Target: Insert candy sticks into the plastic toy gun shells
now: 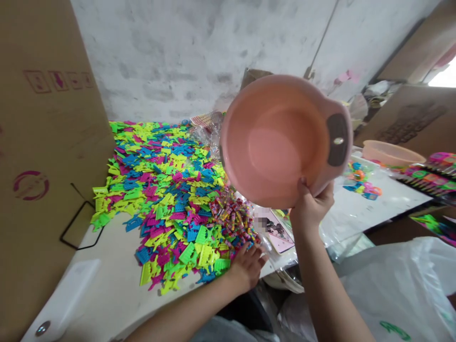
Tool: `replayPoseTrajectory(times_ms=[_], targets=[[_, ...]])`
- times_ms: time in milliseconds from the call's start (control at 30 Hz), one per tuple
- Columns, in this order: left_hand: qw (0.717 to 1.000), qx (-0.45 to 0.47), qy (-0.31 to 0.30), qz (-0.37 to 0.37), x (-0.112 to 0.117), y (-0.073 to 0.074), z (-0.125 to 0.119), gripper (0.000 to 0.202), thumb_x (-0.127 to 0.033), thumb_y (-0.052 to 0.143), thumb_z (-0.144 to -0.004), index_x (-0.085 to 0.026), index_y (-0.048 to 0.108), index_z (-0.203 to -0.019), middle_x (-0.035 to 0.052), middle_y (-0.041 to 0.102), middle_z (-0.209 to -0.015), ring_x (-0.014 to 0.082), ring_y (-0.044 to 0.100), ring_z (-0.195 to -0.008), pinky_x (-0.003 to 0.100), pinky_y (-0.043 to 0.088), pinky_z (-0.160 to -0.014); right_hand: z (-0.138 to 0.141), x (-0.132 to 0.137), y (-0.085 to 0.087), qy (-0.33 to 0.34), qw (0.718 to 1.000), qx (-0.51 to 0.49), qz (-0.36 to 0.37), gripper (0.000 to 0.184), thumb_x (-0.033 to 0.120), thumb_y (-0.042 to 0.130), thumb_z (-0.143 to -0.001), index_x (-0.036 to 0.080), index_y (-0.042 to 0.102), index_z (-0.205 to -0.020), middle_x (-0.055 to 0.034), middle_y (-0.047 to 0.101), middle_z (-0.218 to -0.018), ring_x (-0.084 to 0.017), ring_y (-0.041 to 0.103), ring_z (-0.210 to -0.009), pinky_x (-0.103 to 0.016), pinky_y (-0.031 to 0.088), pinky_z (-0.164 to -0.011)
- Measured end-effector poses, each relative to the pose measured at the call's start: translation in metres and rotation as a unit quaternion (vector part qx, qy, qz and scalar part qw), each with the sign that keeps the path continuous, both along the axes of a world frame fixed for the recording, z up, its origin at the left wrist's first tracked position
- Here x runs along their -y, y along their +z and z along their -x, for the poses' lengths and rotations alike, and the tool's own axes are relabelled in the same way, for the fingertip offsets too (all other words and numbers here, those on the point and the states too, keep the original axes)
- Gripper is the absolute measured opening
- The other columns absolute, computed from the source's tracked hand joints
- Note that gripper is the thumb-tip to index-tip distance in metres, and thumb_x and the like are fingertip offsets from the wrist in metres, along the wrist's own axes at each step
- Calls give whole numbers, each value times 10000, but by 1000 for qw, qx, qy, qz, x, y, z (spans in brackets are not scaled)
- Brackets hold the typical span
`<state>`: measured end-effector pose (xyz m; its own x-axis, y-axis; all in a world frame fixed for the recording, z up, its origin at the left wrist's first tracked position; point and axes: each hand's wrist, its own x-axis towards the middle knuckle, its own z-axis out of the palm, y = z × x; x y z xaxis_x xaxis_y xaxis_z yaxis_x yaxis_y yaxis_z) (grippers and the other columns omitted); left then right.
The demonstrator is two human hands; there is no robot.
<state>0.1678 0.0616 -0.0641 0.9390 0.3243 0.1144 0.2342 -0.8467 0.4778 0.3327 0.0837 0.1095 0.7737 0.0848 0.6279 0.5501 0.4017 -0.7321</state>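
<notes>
My right hand [312, 205] grips the lower rim of an empty pink plastic basin [281, 142] and holds it up in the air, tilted so its inside faces me. The basin has a dark grey handle patch on its right rim. My left hand [247, 263] rests on the white table [117, 280] at the near edge of a mound of small multicoloured wrapped pieces [233, 218], fingers curled onto them; I cannot make out whether it holds any. A wide heap of flat neon plastic pieces [160, 190] in green, yellow, pink and blue spreads over the table to the left.
A tall cardboard box [42, 142] stands at the left. A second pale pink basin [392, 154] and colourful toys [361, 183] sit on the table's right side. A phone [278, 230] lies under the raised basin. A white plastic bag [402, 285] fills the lower right. Plastered wall behind.
</notes>
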Motion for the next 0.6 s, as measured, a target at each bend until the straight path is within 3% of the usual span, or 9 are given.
replayPoseTrajectory(times_ms=[133, 267, 367, 500, 600], targets=[[996, -44, 7, -82, -6, 7, -1, 450, -227, 357, -988, -113, 507, -1397, 154, 520, -1467, 269, 339, -1431, 555, 165, -1219, -1, -29, 9, 101, 986, -114, -73, 382, 278, 709, -676, 198, 591, -1031, -1, 653, -956, -183, 629, -899, -393, 510, -928], [988, -65, 16, -137, -8, 13, 4, 459, -264, 351, -1000, -114, 491, -1411, 139, 528, -1462, 250, 335, -1436, 517, 169, -1227, 0, -49, 17, 181, 945, -248, -113, 451, 179, 687, -637, 213, 576, -1074, -4, 664, -1036, -170, 637, -967, -356, 523, -938], [983, -72, 17, -167, -11, 10, 6, 453, -271, 382, -992, -133, 501, -1407, 126, 557, -1436, 243, 369, -1416, 490, 208, -1217, 4, -54, 10, 227, 916, -315, -103, 502, 164, 665, -674, 245, 560, -1159, -3, 660, -1140, -156, 636, -1011, -326, 535, -922], [978, -51, 3, -203, -13, -6, 8, 406, -242, 393, -990, -168, 576, -1345, 97, 614, -1388, 235, 455, -1355, 494, 259, -1184, 20, -50, -12, 241, 902, -349, -79, 500, 192, 679, -669, 238, 570, -1155, -14, 685, -1102, -167, 650, -932, -324, 566, -835], [959, 50, 20, -278, -15, -30, 7, 368, -204, 448, -960, -219, 640, -1273, 38, 663, -1335, 203, 539, -1269, 445, 129, -1230, 29, -54, -31, 240, 899, -359, -68, 436, 202, 678, -669, 220, 592, -1096, -26, 716, -1012, -184, 667, -880, -331, 575, -802]])
